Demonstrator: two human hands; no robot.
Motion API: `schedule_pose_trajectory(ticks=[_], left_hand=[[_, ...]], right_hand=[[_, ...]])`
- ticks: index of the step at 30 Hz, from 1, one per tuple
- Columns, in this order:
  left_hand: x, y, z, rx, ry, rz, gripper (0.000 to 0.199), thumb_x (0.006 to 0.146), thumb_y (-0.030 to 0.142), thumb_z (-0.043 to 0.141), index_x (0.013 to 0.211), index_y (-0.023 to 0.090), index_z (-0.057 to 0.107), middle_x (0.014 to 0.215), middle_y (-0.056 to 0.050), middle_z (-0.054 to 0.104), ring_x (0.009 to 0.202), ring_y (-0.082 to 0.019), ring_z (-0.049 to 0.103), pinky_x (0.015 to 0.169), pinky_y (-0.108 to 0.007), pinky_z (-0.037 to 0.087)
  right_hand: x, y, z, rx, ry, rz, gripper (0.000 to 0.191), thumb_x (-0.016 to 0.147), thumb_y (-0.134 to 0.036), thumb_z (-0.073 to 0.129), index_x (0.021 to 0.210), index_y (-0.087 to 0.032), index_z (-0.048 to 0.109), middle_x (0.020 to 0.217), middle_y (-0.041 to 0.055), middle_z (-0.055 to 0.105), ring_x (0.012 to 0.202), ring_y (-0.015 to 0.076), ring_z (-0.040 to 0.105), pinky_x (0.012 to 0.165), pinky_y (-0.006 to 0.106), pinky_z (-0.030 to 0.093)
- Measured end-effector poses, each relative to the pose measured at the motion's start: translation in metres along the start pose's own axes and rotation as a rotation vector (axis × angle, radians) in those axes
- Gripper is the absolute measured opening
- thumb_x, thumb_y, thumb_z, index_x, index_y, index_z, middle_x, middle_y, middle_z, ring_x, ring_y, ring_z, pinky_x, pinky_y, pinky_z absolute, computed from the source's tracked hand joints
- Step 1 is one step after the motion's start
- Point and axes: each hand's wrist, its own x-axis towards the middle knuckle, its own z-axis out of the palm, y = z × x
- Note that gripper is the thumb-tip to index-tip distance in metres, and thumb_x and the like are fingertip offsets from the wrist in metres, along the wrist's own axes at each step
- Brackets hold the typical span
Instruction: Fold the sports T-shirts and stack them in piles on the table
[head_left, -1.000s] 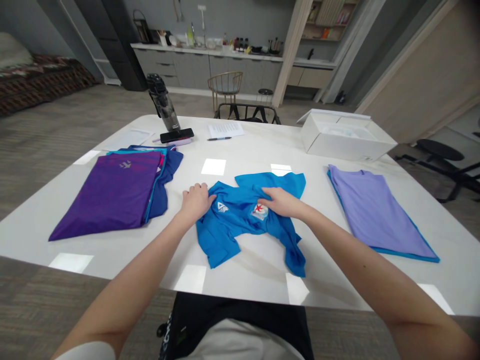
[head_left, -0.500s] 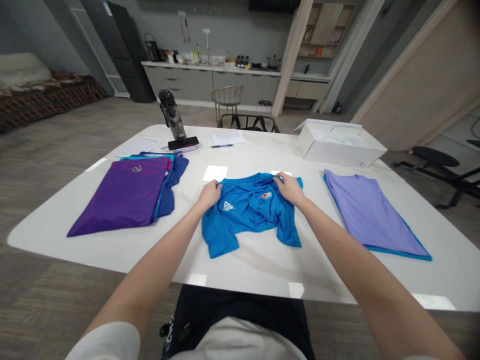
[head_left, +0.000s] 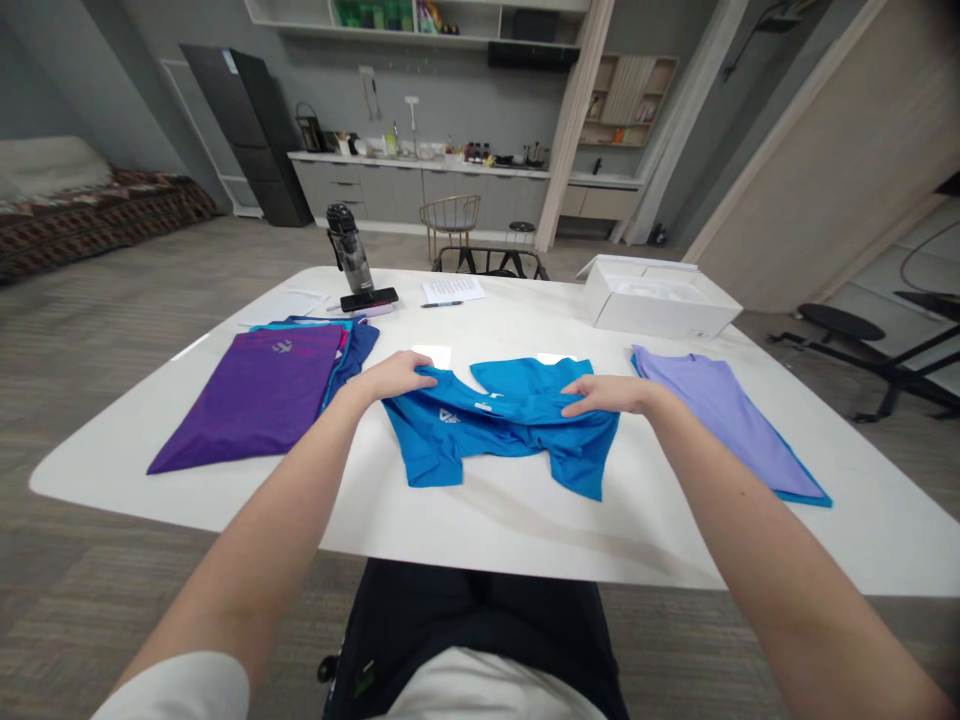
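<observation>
A blue T-shirt [head_left: 495, 432] with a white chest logo lies crumpled in front of me, its collar and a small white neck label showing. My left hand [head_left: 397, 376] is closed on its left shoulder, fingers over the cloth. At the opposite shoulder my right hand [head_left: 606, 394] pinches the fabric between thumb and fingers. Behind the collar, part of the blue cloth spreads out toward the far side. Both sleeves hang toward the near table edge.
The white table [head_left: 465, 530] carries a pile of folded shirts with a purple shirt [head_left: 259, 400] on top at left. A lilac shirt [head_left: 720, 415] lies over blue cloth at right. Farther back are a bottle [head_left: 350, 250], phone [head_left: 369, 299], pen [head_left: 442, 304], paper [head_left: 453, 289] and white box [head_left: 660, 298].
Both hands have raised the shirt's shoulders and drawn apart, the left one moving left. The collar now faces me with its label visible, and cloth shows behind it. The camera view has tilted up.
</observation>
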Motion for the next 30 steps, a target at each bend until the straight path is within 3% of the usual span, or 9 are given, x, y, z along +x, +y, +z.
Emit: schedule_pose_trajectory(ticks=[4,6,12,16,18,21,23,25,30], left_hand=[[0.014,0.004,-0.029,-0.267,-0.248,-0.079,0.03,0.066,0.046,0.078,0.083,0.022,0.075,0.084,-0.001,0.075,0.082,-0.023,0.068,0.075,-0.031,0.053],[0.033,0.003,-0.032,-0.365,-0.222,-0.085,0.035,0.065,0.047,0.08,0.089,0.022,0.075,0.088,-0.001,0.076,0.084,-0.023,0.068,0.078,-0.032,0.055],[0.093,-0.017,-0.011,-0.294,0.04,-0.031,0.046,0.068,0.057,0.08,0.1,0.024,0.075,0.114,-0.004,0.076,0.11,-0.028,0.067,0.096,-0.036,0.054],[0.118,-0.025,-0.016,-0.358,-0.022,0.011,0.047,0.077,0.063,0.074,0.102,0.023,0.074,0.113,-0.004,0.076,0.108,-0.028,0.068,0.097,-0.036,0.054],[0.137,-0.024,-0.024,-0.334,0.103,0.045,0.042,0.086,0.06,0.065,0.104,0.022,0.073,0.109,-0.005,0.076,0.105,-0.027,0.067,0.097,-0.038,0.054],[0.176,-0.017,-0.028,-0.161,0.543,0.015,0.034,0.096,0.044,0.054,0.115,0.02,0.069,0.114,-0.009,0.072,0.111,-0.028,0.064,0.105,-0.042,0.048],[0.197,-0.007,-0.017,-0.03,0.741,-0.063,0.038,0.097,0.035,0.051,0.131,0.022,0.061,0.13,-0.013,0.066,0.124,-0.03,0.057,0.11,-0.046,0.042],[0.207,0.004,0.005,0.129,0.773,-0.127,0.045,0.095,0.032,0.054,0.14,0.022,0.056,0.143,-0.018,0.056,0.135,-0.037,0.049,0.114,-0.054,0.037],[0.179,0.026,0.079,0.332,0.479,-0.179,0.038,0.1,0.042,0.048,0.125,0.019,0.065,0.131,-0.023,0.062,0.126,-0.042,0.056,0.106,-0.061,0.04]], right_hand=[[-0.008,-0.01,-0.008,0.237,-0.277,-0.031,0.039,0.075,-0.052,0.083,0.089,-0.018,0.071,0.088,0.0021,0.069,0.081,0.0197,0.06,0.078,0.032,0.047],[0.007,-0.007,-0.014,0.304,-0.129,-0.067,0.038,0.077,-0.05,0.08,0.099,-0.019,0.073,0.095,0.0037,0.072,0.089,0.0229,0.064,0.084,0.035,0.05],[0.077,0.037,-0.031,0.086,0.803,-0.212,0.024,0.086,-0.04,0.057,0.093,-0.021,0.071,0.097,0.0059,0.074,0.095,0.0276,0.065,0.096,0.046,0.05],[0.097,0.058,-0.052,0.013,0.816,-0.299,0.027,0.088,-0.039,0.057,0.101,-0.022,0.072,0.105,0.0064,0.075,0.102,0.0278,0.066,0.101,0.047,0.05],[0.104,0.06,-0.071,0.016,0.812,-0.299,0.03,0.09,-0.043,0.058,0.106,-0.022,0.073,0.106,0.0064,0.075,0.101,0.0277,0.066,0.098,0.045,0.051],[0.127,0.057,-0.104,0.005,0.979,-0.214,0.043,0.096,-0.046,0.05,0.127,-0.021,0.067,0.111,0.0095,0.073,0.1,0.0279,0.066,0.094,0.044,0.053],[0.148,0.055,-0.119,-0.076,1.157,-0.087,0.053,0.1,-0.046,0.044,0.145,-0.019,0.055,0.125,0.0145,0.067,0.109,0.0296,0.063,0.095,0.045,0.052],[0.165,0.057,-0.119,-0.213,1.232,0.037,0.057,0.101,-0.046,0.045,0.15,-0.017,0.049,0.14,0.0194,0.058,0.122,0.0339,0.057,0.099,0.049,0.049],[0.17,0.068,-0.065,-0.441,1.04,0.079,0.043,0.098,-0.05,0.053,0.126,-0.02,0.068,0.133,0.0193,0.058,0.123,0.0394,0.053,0.096,0.052,0.047]])
